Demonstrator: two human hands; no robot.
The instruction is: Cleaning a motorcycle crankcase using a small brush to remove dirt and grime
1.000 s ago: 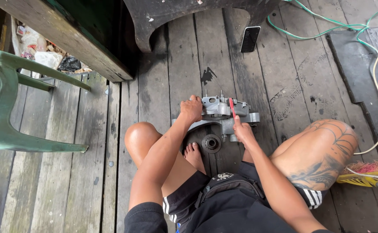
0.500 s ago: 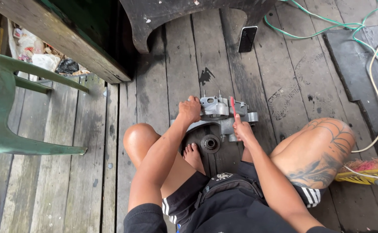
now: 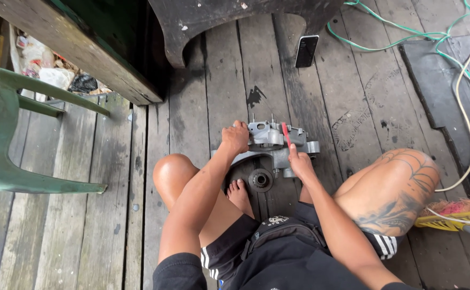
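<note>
Head view, looking straight down at a person seated on a weathered plank floor (image 3: pixel 111 188), knees spread wide. Between the knees, directly ahead of the body, lies a grey metal engine casing (image 3: pixel 270 142). Its long axis runs left to right across the boards, so each end falls toward one hand.

The left hand (image 3: pixel 236 138) is closed around the left end of the casing, fingers curled over its upper edge, holding it steady. The right hand (image 3: pixel 301 162) rests against the right part of the casing, closed around a slim red-handled tool (image 3: pixel 286 134) that points away from the body, over the top of the casing; whether its tip touches the metal cannot be told. Both hands are about equally near the casing. The left sits at its far-left end, the right closer to its middle.

Just below the casing, toward the body, a dark round part with a central hole (image 3: pixel 260 180) lies on the boards, beside a bare foot (image 3: pixel 239 194).

Well apart from the work, farther ahead, a black phone (image 3: pixel 306 51) lies flat on the planks. A green cord (image 3: pixel 406 40) and a pale cord (image 3: pixel 463 107) loop across the upper right. A green plastic chair (image 3: pixel 9 139) stands at the left. A broom head with a yellow base (image 3: pixel 452 215) lies at the right, beyond the tattooed right thigh.
</note>
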